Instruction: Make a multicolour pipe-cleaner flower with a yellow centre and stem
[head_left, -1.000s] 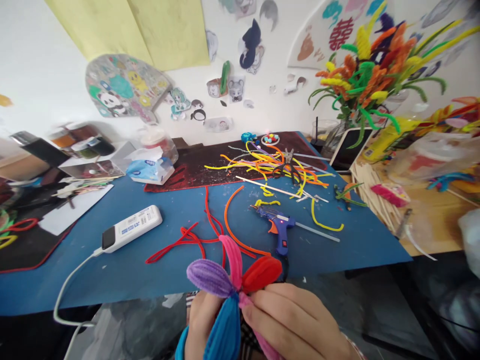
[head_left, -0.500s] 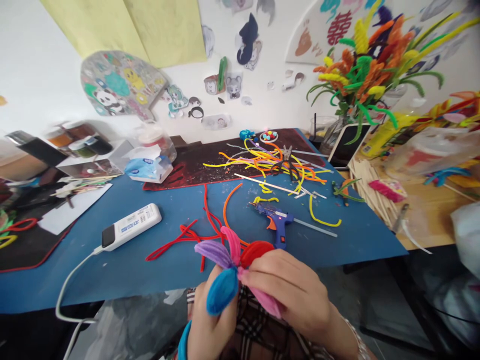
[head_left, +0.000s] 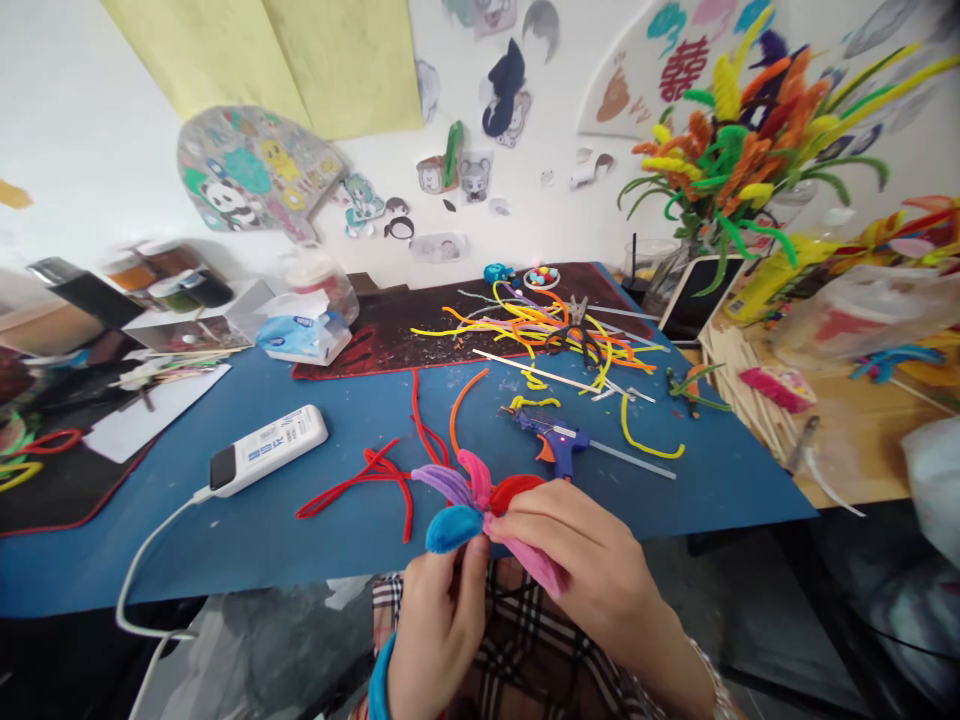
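Observation:
Between my two hands, just off the table's front edge, is a pipe-cleaner flower (head_left: 453,528) with blue, purple, pink and red petals. My left hand (head_left: 442,610) pinches it from below, under the blue petal. With fingertips closed at the flower's centre, my right hand (head_left: 581,560) grips the pink part, and a long pink petal sticks out beneath those fingers. Red pipe cleaners (head_left: 352,480) lie on the table left of the flower, and an orange one (head_left: 456,405) curves behind it. Beyond my right hand rests a blue glue gun (head_left: 559,445) with a clear glue stick in its back.
A white power bank (head_left: 268,450) with a cable lies at the left, near a tissue pack (head_left: 304,335). Pliers (head_left: 576,325) sit on loose yellow and orange pipe cleaners (head_left: 517,325) at the back. A phone (head_left: 697,298) leans before a vase of pipe-cleaner flowers (head_left: 731,150).
The flower has tilted, so its blue petal now points left rather than down. My left hand has shifted lower beneath it, while my right hand keeps its grip at the centre.

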